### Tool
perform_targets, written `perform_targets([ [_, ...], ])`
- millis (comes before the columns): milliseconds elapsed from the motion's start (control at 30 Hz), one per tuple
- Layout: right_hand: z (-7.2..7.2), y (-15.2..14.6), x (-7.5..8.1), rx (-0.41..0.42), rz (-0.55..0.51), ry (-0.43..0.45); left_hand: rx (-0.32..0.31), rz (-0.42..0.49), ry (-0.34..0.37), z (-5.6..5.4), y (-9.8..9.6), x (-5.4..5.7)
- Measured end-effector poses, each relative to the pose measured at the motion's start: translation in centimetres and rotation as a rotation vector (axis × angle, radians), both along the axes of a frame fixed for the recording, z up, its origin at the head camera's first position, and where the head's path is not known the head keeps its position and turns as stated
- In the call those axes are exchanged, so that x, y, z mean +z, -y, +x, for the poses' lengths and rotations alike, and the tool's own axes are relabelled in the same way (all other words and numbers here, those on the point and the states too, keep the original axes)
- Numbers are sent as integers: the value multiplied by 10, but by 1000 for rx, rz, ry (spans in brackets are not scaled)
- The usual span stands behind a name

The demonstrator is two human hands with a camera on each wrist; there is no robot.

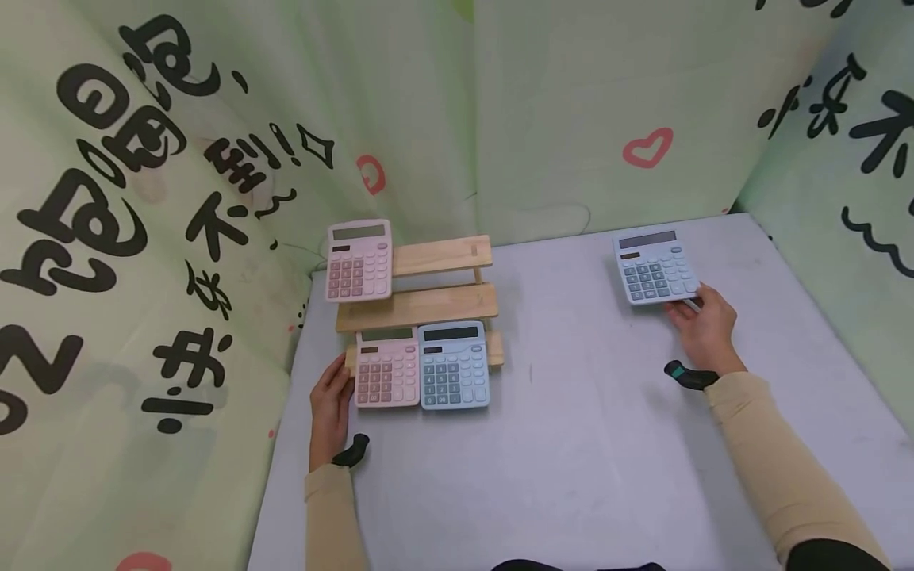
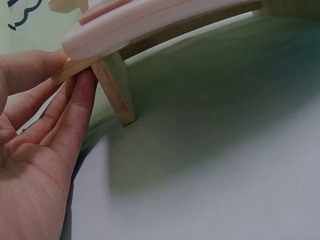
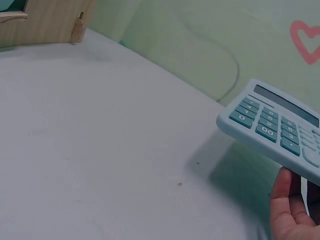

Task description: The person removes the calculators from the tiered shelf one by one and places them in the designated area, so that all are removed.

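Note:
Toward the table's back right, my right hand (image 1: 708,327) grips a blue calculator (image 1: 655,266) by its lower right edge. In the right wrist view this calculator (image 3: 280,127) is tilted and casts a shadow on the table below; part of the hand (image 3: 295,210) is cut off by the frame. At the left, my left hand (image 1: 332,404) pinches the end of the lowest slat of a tiered wooden rack (image 1: 421,308), thumb above and fingers beneath, as the left wrist view shows. On the front tier, a pink calculator (image 1: 388,373) and another blue calculator (image 1: 455,369) lean side by side.
Another pink calculator (image 1: 359,262) leans on the rack's upper left. The rack stands on a white-covered table (image 1: 557,460). Pale green curtains (image 1: 557,119) with black lettering and red hearts enclose the table's back and sides.

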State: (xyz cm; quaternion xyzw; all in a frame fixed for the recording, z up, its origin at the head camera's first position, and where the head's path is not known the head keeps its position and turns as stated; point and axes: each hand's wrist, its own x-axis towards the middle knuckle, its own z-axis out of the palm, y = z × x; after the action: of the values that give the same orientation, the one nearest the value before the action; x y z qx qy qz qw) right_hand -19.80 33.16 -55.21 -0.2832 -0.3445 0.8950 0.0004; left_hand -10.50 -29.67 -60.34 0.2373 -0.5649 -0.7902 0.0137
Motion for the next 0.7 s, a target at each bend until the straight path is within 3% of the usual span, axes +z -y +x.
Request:
perform_targets([
  [167,-4,-16,-2,-56,-58,68,1,0,-6,-1,0,1],
  [433,-14,-36,2,-55,55,172,25,20,-12,0,1,1],
  [700,-13,-63,2,-39,-72,198,39,34,-28,-2,-1,-2],
])
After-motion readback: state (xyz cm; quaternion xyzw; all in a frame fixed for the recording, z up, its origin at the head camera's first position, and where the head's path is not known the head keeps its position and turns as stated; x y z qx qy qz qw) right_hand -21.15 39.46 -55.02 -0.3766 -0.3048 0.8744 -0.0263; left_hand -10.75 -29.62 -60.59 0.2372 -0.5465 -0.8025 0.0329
